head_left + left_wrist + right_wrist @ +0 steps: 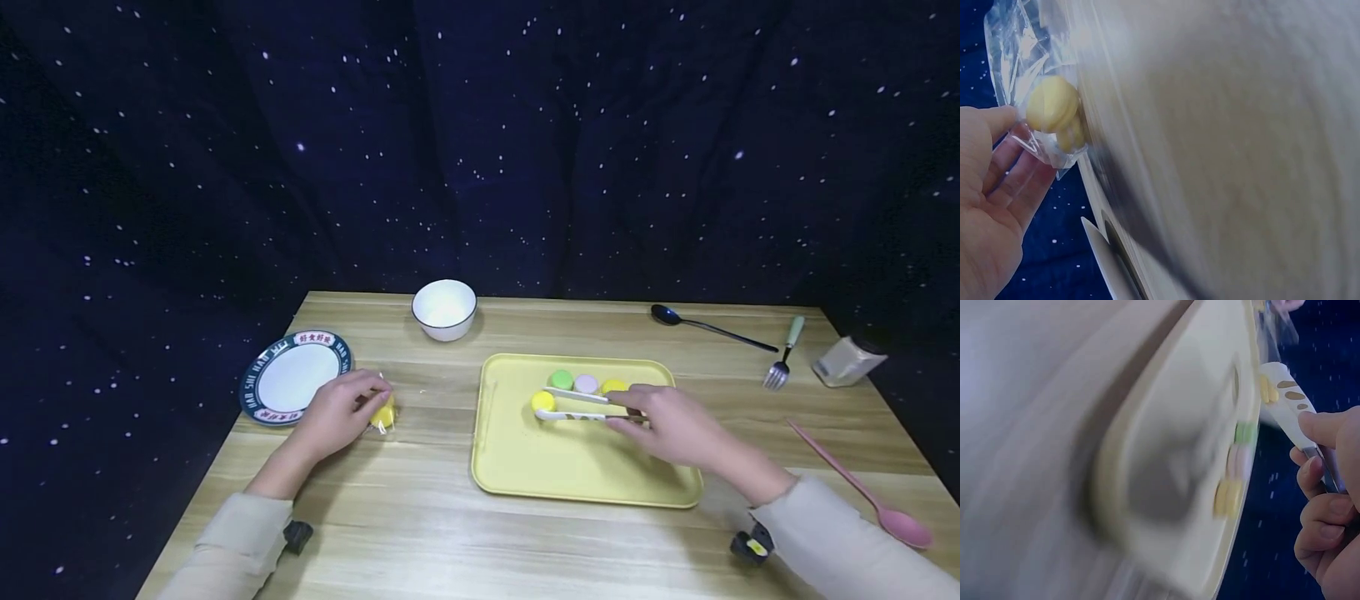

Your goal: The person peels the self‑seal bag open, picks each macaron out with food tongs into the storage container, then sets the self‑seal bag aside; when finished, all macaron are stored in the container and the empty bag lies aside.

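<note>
My left hand (341,410) pinches the edge of a clear plastic bag (1016,59) on the left of the table, beside the plate. A yellow macaron (1052,104) shows through the bag, with more yellow below it. My right hand (671,423) grips a pair of tongs (573,415) with white, brown-spotted tips over the yellow tray (555,475). Between the tips sits another yellow macaron (543,402). Behind the tongs, a green macaron (562,380), a lilac macaron (587,383) and a yellow macaron (615,386) lie in a row on the tray.
A blue-rimmed plate (296,379) lies at the left edge, and a white bowl (444,310) stands at the back. Toward the right are a black spoon (705,327), a green-handled fork (783,358), a shaker jar (847,360) and a pink spoon (892,518).
</note>
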`<state>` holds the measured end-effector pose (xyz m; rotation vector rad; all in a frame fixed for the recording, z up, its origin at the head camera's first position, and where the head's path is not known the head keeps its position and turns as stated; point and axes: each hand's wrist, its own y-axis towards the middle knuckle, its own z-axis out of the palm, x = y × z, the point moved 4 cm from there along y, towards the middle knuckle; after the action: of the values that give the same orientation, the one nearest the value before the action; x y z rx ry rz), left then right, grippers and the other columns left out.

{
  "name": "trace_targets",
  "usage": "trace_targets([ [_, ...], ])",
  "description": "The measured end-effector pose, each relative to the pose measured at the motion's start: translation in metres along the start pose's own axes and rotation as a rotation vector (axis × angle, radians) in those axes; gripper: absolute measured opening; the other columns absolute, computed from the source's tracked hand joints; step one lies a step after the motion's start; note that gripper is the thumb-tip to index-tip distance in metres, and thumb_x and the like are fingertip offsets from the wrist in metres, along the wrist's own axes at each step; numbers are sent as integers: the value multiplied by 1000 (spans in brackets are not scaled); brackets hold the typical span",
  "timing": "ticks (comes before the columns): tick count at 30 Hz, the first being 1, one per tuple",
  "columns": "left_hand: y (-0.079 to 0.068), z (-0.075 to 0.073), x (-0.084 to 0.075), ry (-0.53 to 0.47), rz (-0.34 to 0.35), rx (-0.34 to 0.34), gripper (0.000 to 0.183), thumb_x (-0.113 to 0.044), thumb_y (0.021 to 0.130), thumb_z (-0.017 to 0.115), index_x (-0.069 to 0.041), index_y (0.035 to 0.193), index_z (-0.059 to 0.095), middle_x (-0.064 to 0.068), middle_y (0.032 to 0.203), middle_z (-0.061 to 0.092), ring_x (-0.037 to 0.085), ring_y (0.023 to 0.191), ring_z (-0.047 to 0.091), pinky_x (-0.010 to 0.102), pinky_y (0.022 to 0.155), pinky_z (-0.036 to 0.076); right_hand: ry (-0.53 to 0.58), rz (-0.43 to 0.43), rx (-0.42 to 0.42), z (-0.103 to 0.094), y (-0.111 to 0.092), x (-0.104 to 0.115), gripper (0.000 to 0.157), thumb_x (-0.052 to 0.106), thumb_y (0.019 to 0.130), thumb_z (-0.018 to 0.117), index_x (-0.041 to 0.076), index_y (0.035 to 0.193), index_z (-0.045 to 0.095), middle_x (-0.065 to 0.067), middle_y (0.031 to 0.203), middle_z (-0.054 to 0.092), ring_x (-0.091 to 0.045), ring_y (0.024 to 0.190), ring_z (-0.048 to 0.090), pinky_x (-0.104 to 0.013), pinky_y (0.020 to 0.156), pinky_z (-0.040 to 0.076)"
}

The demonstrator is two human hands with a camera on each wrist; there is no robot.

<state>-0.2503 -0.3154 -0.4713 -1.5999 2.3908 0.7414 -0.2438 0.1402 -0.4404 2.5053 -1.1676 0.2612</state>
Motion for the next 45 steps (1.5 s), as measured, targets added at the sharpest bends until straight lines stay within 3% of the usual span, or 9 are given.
trace_targets([
  [10,-3,0,3,-2,-24,6,12,-25,91,67,-19,101,70,-8,105,65,8,87,60,35,78,52,5,101,-3,-20,-51,-38,35,33,86,71,10,114,69,18,71,52,2,53,41,-18,44,38],
  [17,-3,0,2,-7,-40,20,13,-27,92,65,-20,102,70,-7,107,65,10,89,60,37,80,52,-7,120,-16,-23,-65,-48,32,32,86,72,13,112,70,18,67,47,1,52,39,-18,42,36],
  [23,-5,1,3,-10,-50,29,12,-26,92,66,-21,102,70,-10,105,64,8,88,59,34,78,52,-59,205,40,-21,-74,-56,36,39,86,70,19,115,69,18,62,44,1,47,37,-20,37,33],
  [29,-5,1,4,-6,-49,23,12,-26,91,66,-21,101,70,-11,103,64,6,87,59,33,78,52,-30,252,103,-26,-74,-58,40,43,87,68,17,118,67,15,59,44,-1,44,37,-21,37,34],
  [38,-3,0,3,-2,-46,17,11,-25,91,67,-21,100,71,-9,104,65,7,87,59,33,78,52,-94,228,176,-56,-65,-53,37,40,86,69,16,114,69,17,56,43,0,43,34,-20,37,32],
  [41,-2,0,2,-4,-39,17,11,-25,91,66,-20,100,71,-10,103,65,7,87,59,33,78,52,-100,222,173,-66,-61,-47,40,43,87,68,13,113,69,17,58,44,0,43,34,-21,37,31],
  [45,-1,-1,1,-2,-40,15,11,-26,91,66,-21,100,70,-9,104,65,8,89,59,34,79,52,-129,151,100,-68,-48,-32,42,46,88,66,12,112,70,15,63,51,1,46,35,-20,39,32],
])
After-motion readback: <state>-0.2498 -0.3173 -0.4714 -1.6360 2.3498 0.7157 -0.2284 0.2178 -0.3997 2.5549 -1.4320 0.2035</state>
